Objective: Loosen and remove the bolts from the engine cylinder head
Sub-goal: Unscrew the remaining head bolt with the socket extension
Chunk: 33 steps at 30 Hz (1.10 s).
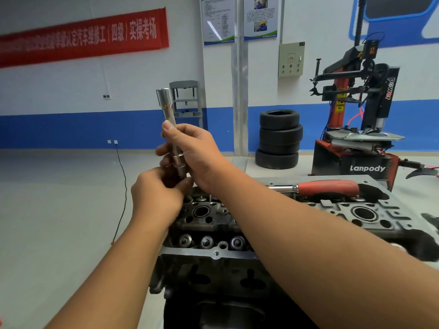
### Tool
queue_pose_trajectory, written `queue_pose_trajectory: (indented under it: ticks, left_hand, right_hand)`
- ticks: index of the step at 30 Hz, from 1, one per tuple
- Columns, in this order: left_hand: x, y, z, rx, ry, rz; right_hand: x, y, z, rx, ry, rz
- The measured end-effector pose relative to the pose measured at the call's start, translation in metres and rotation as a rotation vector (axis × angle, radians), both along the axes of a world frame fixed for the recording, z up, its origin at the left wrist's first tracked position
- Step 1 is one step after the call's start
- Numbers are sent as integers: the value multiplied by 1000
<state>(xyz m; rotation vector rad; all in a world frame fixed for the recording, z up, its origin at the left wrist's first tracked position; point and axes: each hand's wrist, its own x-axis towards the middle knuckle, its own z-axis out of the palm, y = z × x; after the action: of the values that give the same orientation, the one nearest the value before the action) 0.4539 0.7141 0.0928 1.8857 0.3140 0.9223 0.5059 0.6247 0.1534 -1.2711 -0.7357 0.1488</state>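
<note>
Cylinder head [370, 216]: dark metal, fills lower centre to right, valve springs along its near edge, round bores on top. Socket ext. [169, 119]: chrome, long, upright w/ slight tilt, wide cup end up, held above head's far-left corner. R hand [193, 150]: fingers and thumb curled round ext. mid-shaft, thumb tip up along the bar. L hand [158, 195]: fingers closed at ext.'s lower end, pinching something there; item hidden by fingers, can't tell if it's a bolt. Bolts: none clearly visible in head; too small/dark to confirm. Ratchet [325, 187]: red grip, chrome shank, lying flat along head's far edge, apart from both hands. Bkgd: tyre stack [279, 138] on floor by wall; tyre changer [356, 110], red/black, far right; red banner [83, 35] on wall, upper left.
</note>
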Motion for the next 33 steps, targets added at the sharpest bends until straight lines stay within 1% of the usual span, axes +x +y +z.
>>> queue_pose_trajectory:
  ticks: [2, 7, 11, 14, 16, 19, 22, 27, 30, 33]
  left_hand:
    - [0, 0, 0, -7, -3, 1]
    - [3, 1, -1, -38, 63, -96]
    - [3, 1, 1, 18, 60, -18]
    - [0, -2, 2, 48, 78, 11]
    - [1, -2, 2, 44, 82, 9]
    - [4, 0, 1, 17, 76, -65]
    - [4, 0, 0, -22, 75, -117]
    - [2, 0, 1, 2, 66, 26]
    - [0, 0, 0, -16, 87, 77]
    - [1, 0, 1, -59, 130, 47]
  right_hand:
    - [1, -1, -1, 3, -18, -25]
    - [-1, 1, 1, 11, -31, -50]
    - [-3, 5, 3, -13, 5, -1]
    - [-2, 4, 4, -24, 21, -8]
    - [-2, 4, 3, 3, 13, -24]
    - [1, 4, 1, 39, -23, -87]
    - [2, 4, 2, 17, -51, -124]
    - [-3, 5, 3, 8, 1, 8]
    - [-5, 4, 2, 14, -1, -27]
    - [-4, 4, 1, -16, -50, -83]
